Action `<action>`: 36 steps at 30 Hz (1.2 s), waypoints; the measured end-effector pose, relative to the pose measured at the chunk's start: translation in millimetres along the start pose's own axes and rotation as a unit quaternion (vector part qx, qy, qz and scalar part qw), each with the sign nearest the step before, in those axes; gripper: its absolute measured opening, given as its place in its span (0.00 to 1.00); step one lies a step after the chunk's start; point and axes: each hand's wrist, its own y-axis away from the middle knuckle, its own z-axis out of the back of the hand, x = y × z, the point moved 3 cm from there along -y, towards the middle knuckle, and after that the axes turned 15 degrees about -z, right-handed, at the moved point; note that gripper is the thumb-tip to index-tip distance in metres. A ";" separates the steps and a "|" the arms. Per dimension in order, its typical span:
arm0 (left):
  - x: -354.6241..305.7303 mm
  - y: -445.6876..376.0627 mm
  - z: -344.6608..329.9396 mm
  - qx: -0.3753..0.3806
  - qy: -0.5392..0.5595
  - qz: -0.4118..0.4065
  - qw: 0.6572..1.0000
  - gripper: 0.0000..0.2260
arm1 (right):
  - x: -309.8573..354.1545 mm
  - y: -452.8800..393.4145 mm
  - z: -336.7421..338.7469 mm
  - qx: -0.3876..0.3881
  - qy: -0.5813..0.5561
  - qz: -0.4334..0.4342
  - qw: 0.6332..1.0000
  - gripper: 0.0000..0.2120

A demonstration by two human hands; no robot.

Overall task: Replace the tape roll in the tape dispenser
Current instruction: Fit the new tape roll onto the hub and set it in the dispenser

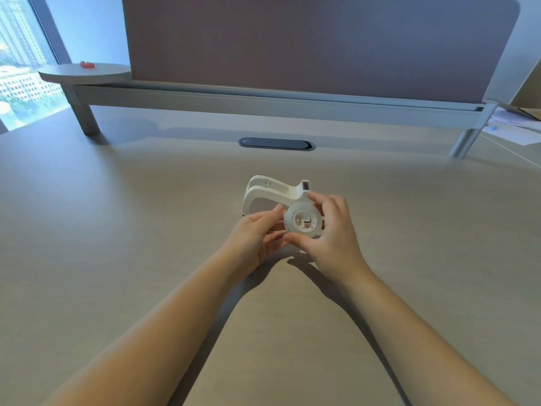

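**Both hands holding spool hub in front of dispenser body**

The near side of the white plastic tape dispenser body (273,193) is being hidden behind the hands; only its arched top and cutter end are showing beyond the fingertips. Whether any tape is sitting on the white round plastic spool hub (303,220) is hard to make out. The left hand (254,238) is pinching the hub's left rim, its thumb on top and its fingers curled under. The right hand (330,230) is wrapping the hub's right side, its thumb below and its index finger arching over the top. Both forearms are reaching forward, converging over the pale wood-grain desk (117,215). The hub is sitting between the two sets of fingertips, just in front of the dispenser.
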 end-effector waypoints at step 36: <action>-5.0 -9.8 4.7 0.021 -0.223 -0.128 0.966 0.05 | -4.3 -12.1 0.9 0.121 -0.213 -0.112 0.963 0.06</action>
